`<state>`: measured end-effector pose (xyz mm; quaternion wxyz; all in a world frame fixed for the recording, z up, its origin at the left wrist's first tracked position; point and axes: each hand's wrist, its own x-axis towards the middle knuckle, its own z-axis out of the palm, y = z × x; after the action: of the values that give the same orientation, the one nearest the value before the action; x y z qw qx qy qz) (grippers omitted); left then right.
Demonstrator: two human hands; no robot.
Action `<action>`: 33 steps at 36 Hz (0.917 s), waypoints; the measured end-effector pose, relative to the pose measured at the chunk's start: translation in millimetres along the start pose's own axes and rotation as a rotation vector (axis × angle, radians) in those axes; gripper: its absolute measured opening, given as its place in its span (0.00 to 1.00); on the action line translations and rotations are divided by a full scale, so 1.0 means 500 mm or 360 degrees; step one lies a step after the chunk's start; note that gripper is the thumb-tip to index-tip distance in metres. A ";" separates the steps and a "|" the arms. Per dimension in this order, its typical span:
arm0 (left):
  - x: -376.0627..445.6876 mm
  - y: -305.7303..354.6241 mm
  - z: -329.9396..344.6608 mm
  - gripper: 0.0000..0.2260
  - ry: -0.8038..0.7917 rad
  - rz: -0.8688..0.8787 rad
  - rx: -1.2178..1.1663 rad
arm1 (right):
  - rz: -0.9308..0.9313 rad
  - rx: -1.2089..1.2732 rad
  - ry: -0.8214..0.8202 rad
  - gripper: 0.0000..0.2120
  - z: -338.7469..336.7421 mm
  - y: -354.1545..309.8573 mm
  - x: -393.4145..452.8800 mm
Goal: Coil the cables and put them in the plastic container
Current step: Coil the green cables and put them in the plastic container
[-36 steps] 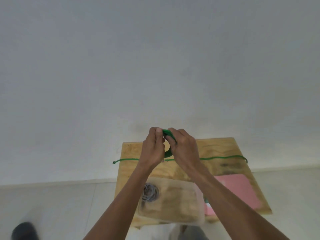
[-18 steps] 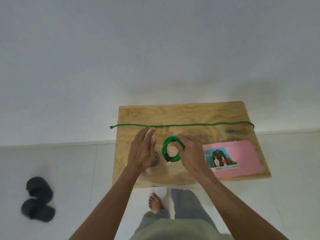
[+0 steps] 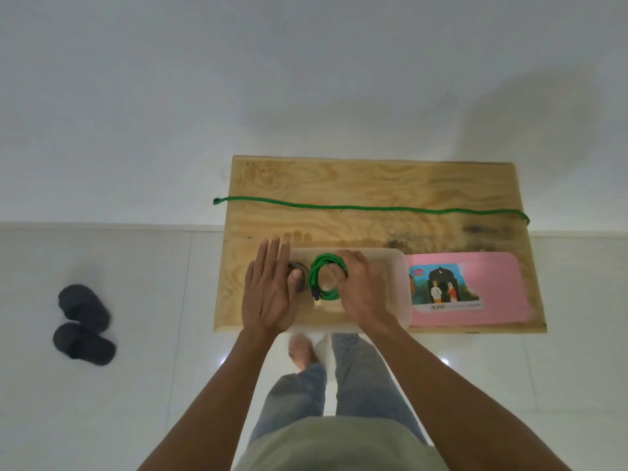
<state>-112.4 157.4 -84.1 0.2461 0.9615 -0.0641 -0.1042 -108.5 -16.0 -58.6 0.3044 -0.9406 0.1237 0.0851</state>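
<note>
Two green cables (image 3: pixel 327 277) (image 3: pixel 370 209), one plastic container (image 3: pixel 396 287), one pink lid (image 3: pixel 489 294), two slippers (image 3: pixel 83 305) (image 3: pixel 85 345)

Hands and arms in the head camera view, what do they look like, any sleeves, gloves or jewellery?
Both arms are bare up to the frame's bottom edge; no sleeves show. The left hand and right hand wear no gloves, and no rings, watch or bracelets are visible.

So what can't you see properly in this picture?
- Head view: the dark coil in the container, mostly covered by the left hand.
- Right hand fingertips, tucked into the green coil.
- Pink lid writing, too small.
- Slippers, blurred.
</note>
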 end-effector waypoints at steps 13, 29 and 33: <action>0.006 -0.007 0.012 0.29 0.0058 0.0024 0.0024 | 0.0292 0.0042 0.0062 0.11 0.045 0.014 0.019; 0.006 -0.007 0.009 0.28 0.0027 0.0009 0.0086 | 0.0319 0.0168 0.0058 0.17 0.023 0.017 -0.017; 0.006 0.002 -0.008 0.27 0.0003 -0.0010 0.0059 | 0.0228 0.0294 0.0153 0.14 -0.001 0.014 -0.022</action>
<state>-108.7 158.1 -80.5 0.2279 0.9662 -0.0627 -0.1028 -121.0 -19.8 -59.4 0.3765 -0.9004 0.2123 0.0496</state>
